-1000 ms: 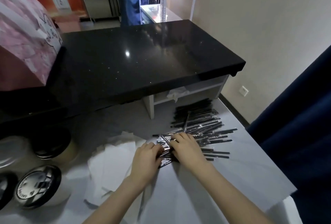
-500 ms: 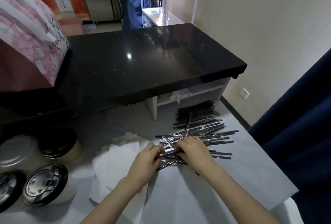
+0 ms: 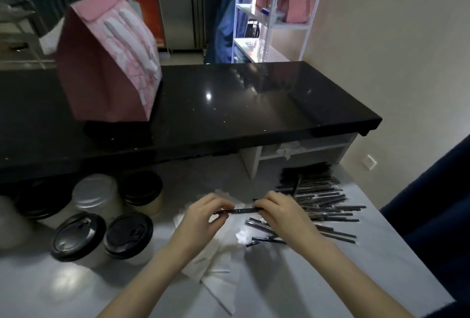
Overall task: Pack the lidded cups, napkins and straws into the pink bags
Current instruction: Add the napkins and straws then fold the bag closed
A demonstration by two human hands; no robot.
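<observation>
A bundle of wrapped black straws point(image 3: 243, 210) is held level above the white table, my left hand point(image 3: 203, 218) pinching one end and my right hand point(image 3: 282, 212) the other. A heap of more wrapped straws point(image 3: 320, 200) lies to the right of my hands. White napkins point(image 3: 216, 264) are spread under my left forearm. Several cups with black lids point(image 3: 128, 235) stand at the left of the table. A pink bag point(image 3: 106, 63) with white handles stands closed on the black counter.
The black counter point(image 3: 254, 104) runs across the back, raised above the white table point(image 3: 305, 287). A white shelf unit point(image 3: 277, 10) holding more pink bags stands behind it. A dark blue cloth point(image 3: 437, 216) hangs at the right edge.
Both hands have lifted a few straws out of the heap and hold them stretched between them. The view has tilted up and left, bringing the pink bag and the cups into sight.
</observation>
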